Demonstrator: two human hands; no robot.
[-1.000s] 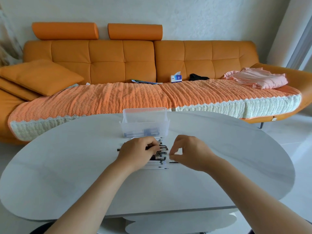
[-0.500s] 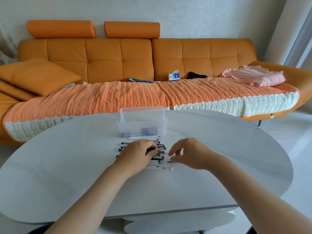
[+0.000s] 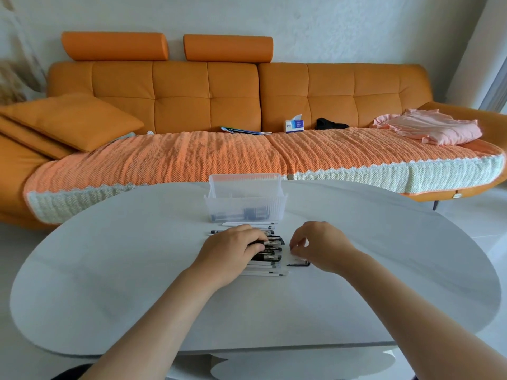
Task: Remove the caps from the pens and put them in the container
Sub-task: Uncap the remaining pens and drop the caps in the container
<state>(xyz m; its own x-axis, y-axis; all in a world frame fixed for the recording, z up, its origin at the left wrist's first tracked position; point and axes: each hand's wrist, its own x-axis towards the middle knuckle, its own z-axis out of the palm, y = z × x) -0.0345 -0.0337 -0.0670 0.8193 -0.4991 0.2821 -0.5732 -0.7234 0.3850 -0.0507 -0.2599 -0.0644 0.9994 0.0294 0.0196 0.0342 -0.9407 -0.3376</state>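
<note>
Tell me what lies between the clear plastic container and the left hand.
A few white pens lie crosswise on the white oval table between the clear plastic container and the left hand, seen in the head view.

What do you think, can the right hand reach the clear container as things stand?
Probably yes. The right hand hovers just short of the clear container, whose top is open; only low-lying pens and bare table lie between, with nothing upright in the way.

— What stands behind the oval white table (image 3: 115,270)?
— A long orange sofa (image 3: 329,94) against a pale wall (image 3: 343,26), an orange-and-cream throw (image 3: 192,157) over its seat, a cushion (image 3: 71,119) at its left end.
— The floor (image 3: 477,215)?
— Pale, glossy, daylit.
</note>
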